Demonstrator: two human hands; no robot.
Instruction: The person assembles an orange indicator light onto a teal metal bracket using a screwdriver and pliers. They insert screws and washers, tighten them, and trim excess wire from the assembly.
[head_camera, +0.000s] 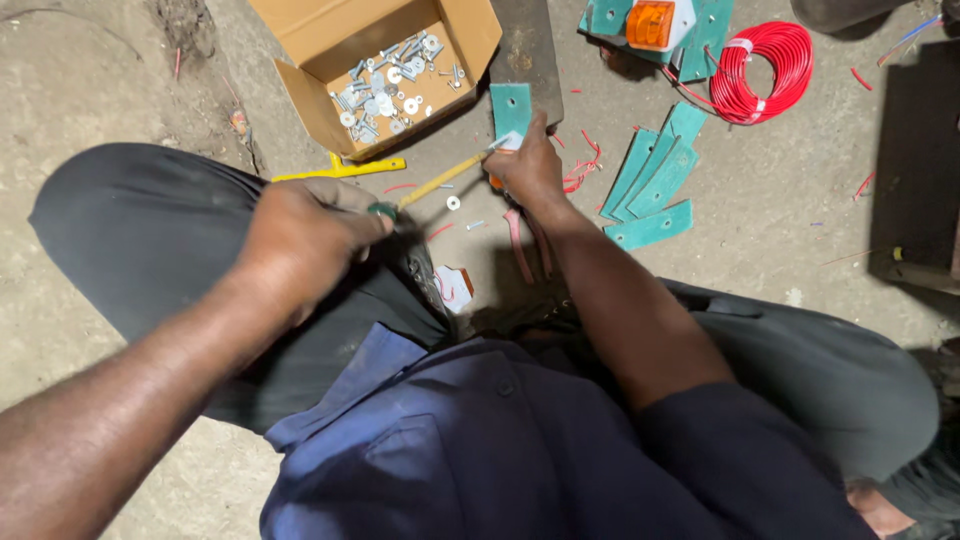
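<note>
- Left hand (305, 235) clamped on yellow-shafted screwdriver (440, 180), tip at right hand.
- Right hand (528, 165) pinches small teal metal plate (511, 108) on concrete floor (780, 260).
- Cardboard box of bolts (385, 75) just beyond.

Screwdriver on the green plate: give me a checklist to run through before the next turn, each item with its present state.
1. Left hand grips the screwdriver handle: ok.
2. Right hand steadies the green plate: ok.
3. Tip seated in a screw: cannot tell, the fingers hide it.
4. Spare hardware in the cardboard box: ok.
5. Loose washer lying on the floor: not ok.
</note>
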